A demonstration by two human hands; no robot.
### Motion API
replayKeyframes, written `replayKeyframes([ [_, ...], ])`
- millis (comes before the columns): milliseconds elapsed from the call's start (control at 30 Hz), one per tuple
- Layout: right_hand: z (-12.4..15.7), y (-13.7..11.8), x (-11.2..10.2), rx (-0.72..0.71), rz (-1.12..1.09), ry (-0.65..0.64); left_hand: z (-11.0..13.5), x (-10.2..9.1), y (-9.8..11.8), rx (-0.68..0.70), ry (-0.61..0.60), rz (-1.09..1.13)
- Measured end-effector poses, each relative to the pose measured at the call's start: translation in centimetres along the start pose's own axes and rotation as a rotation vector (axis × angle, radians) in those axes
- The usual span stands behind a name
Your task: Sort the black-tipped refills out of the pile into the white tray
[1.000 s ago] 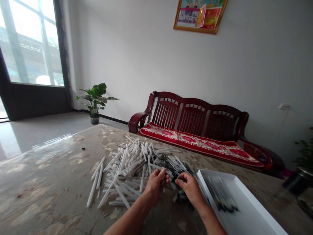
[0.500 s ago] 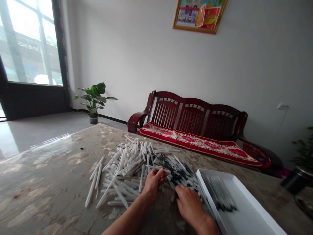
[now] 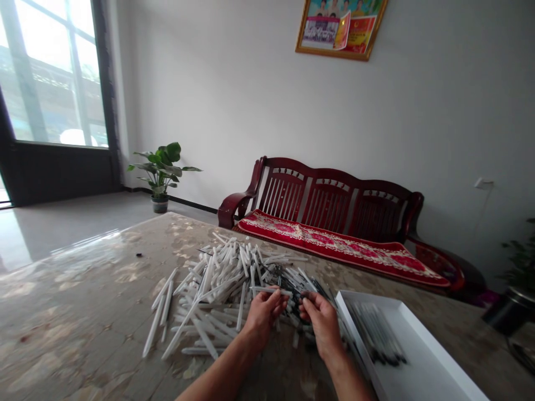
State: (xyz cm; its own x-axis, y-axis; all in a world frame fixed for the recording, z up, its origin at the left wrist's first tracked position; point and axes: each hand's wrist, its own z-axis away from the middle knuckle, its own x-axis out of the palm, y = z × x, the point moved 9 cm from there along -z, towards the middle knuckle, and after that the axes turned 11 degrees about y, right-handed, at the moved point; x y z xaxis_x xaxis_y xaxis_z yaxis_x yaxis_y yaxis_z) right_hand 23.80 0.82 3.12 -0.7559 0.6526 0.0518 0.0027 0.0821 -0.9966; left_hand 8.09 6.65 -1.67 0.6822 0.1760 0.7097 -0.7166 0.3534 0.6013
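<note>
1. Right hand (image 3: 321,324) had lifted from the low, spread position of the previous frame. It was half closed, with fingers curled, and stood just beside the left hand. Whether it had hold of anything could not be determined.
2. Left hand (image 3: 262,315) was also half closed and pinched a white plastic rod (image 3: 271,290) at the fingertips, the rod lying crosswise. The two hands were closer together than before.
3. Rod pile (image 3: 221,284) lay loose and crossed on the tabletop, directly ahead of both hands. Its right portion, with dark-tipped rods (image 3: 292,284), lay just beyond the fingers.
4. White tray (image 3: 418,334) stood to the right of the right hand, holding dark-tipped rods (image 3: 374,334) laid roughly parallel.
5. Stone-patterned table (image 3: 83,312) carried the pile and the tray. Nothing stood between the hands and the pile.
6. Red-cushioned wooden bench (image 3: 334,200) stood beyond the table, below a framed picture (image 3: 340,30). Potted plant (image 3: 159,172) stood on the floor near a window (image 3: 50,72).
</note>
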Motion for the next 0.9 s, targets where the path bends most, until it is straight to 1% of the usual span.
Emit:
replayKeyframes([
  [133, 0.44, -0.01, 0.89, -0.015, -0.047, 0.011, 0.36, 0.41, -0.05, 0.002, -0.034, -0.023],
  [267, 0.48, 0.07, 1.21, -0.043, -0.048, 0.005, 0.45, 0.54, -0.16, -0.003, -0.038, -0.039],
  [433, 0.37, 0.07, 1.13, -0.067, -0.029, 0.01, 0.26, 0.34, -0.32, -0.008, -0.014, -0.019],
  [567, 0.28, 0.15, 0.9, -0.068, -0.035, 0.032, 0.11, 0.25, -0.49, -0.003, -0.021, -0.018],
  [767, 0.28, 0.45, 1.16, -0.092, -0.018, 0.009, 0.08, 0.18, -0.44, 0.015, -0.034, -0.007],
  [900, 0.27, 0.54, 1.11, -0.108, -0.015, 0.01, 0.2, 0.24, -0.39, 0.028, -0.05, -0.042],
])
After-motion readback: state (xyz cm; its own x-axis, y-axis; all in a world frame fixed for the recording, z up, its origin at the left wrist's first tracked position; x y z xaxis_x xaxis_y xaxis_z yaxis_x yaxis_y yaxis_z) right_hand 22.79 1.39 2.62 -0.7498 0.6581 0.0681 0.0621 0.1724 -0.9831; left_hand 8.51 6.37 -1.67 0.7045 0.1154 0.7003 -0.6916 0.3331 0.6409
